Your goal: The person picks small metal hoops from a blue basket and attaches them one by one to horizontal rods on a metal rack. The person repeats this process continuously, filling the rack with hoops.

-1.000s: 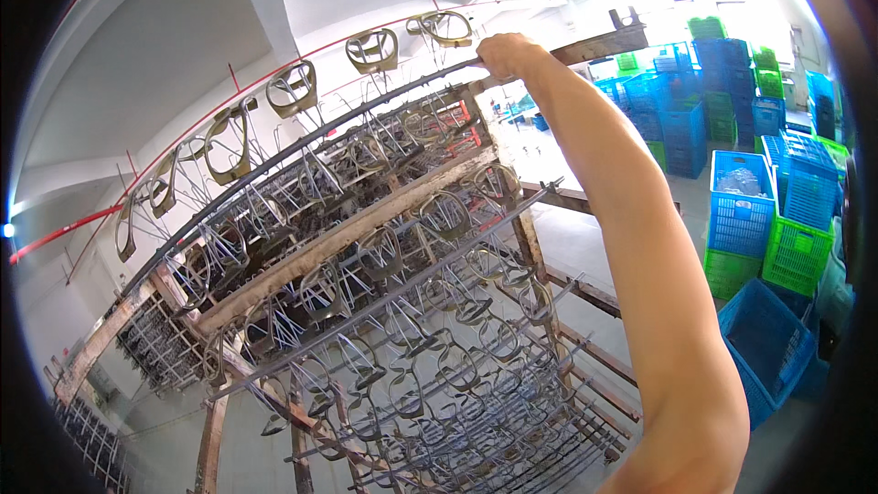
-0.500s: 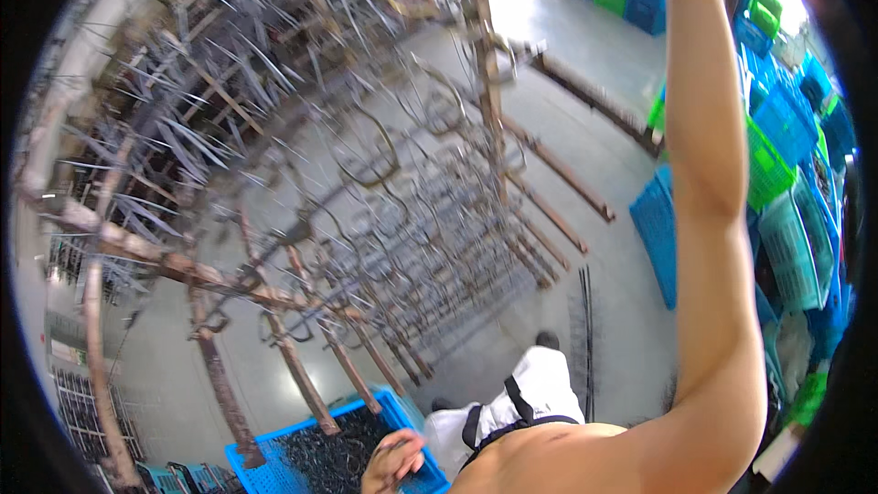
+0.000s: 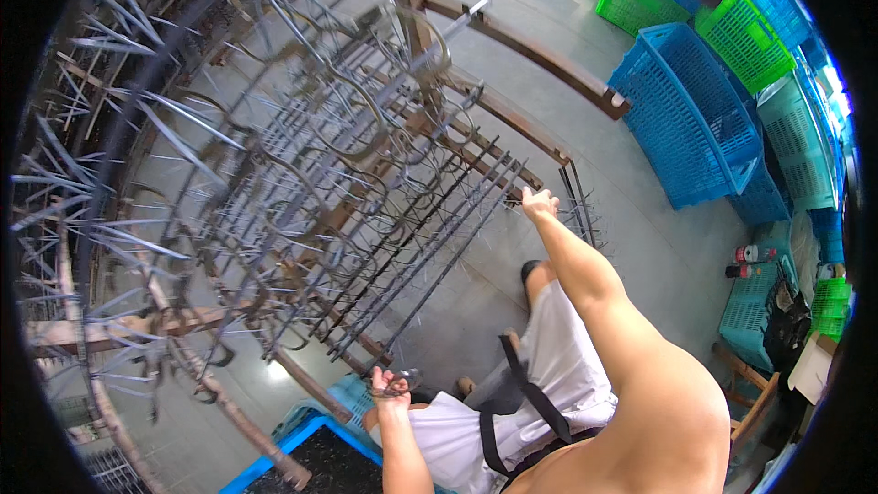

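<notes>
A rack carries rows of long dark metal rods (image 3: 448, 256) with thin spikes along them. My right hand (image 3: 540, 203) is closed by the far ends of these rods, at the rack's right side; whatever sits between its fingers is too small to make out. Low in the middle, my left hand (image 3: 391, 382) is turned palm up at the near ends of the rods. Its fingers are curled around dark, glossy pieces whose kind I cannot tell. Below it stands a blue crate (image 3: 274, 457) filled with small black pieces.
Curved metal hooks (image 3: 357, 128) and grey prongs (image 3: 174, 119) crowd the left. Rusty bars (image 3: 540, 59) jut right from the rack. Blue baskets (image 3: 686, 119) and a green basket (image 3: 745, 41) stand at right. More spiked rods (image 3: 578, 206) lie beyond my right hand.
My right arm has come down from overhead to the rod ends. My left hand has risen from over the crate to the rods' near ends. The view has shifted.
</notes>
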Motion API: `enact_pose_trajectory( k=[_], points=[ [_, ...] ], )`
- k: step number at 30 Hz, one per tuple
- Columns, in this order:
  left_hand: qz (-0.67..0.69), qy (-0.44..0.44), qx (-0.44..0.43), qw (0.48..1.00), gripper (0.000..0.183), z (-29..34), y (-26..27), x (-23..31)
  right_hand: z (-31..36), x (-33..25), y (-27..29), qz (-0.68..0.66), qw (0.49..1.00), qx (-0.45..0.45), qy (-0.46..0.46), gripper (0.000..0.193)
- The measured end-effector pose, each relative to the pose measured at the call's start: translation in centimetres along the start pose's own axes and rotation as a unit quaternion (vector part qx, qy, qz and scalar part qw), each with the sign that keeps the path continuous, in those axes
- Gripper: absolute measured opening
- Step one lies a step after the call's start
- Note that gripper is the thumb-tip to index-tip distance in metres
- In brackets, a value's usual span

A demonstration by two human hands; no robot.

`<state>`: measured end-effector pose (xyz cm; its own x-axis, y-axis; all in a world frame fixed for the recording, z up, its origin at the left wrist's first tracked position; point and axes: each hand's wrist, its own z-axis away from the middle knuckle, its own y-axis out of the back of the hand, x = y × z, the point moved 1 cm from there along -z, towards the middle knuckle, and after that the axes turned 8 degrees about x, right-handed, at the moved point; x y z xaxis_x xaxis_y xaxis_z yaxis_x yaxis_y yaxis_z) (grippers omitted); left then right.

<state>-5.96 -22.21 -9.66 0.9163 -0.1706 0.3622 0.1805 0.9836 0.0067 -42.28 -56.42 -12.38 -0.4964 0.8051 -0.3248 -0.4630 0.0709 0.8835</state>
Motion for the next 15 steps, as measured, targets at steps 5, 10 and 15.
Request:
enact_pose_trajectory(
  k=[5, 10, 15],
  points=[
    [-0.114, 0.043, 0.018, 0.992, 0.038, -7.5, -2.0, -3.2, -6.1, 3.2, -4.8, -0.161, 0.967, -0.195, 0.029, 0.043],
    [-0.195, -0.057, 0.069, 0.977, 0.023, -9.9, -2.3, -3.7, -5.2, 2.9, -6.6, -0.294, 0.933, -0.171, 0.116, 0.031],
    [-0.199, -0.175, 0.011, 0.964, 0.026, -8.7, -2.0, -1.8, -4.8, 2.4, -6.9, -0.347, 0.907, -0.139, 0.194, 0.028]
  ],
)
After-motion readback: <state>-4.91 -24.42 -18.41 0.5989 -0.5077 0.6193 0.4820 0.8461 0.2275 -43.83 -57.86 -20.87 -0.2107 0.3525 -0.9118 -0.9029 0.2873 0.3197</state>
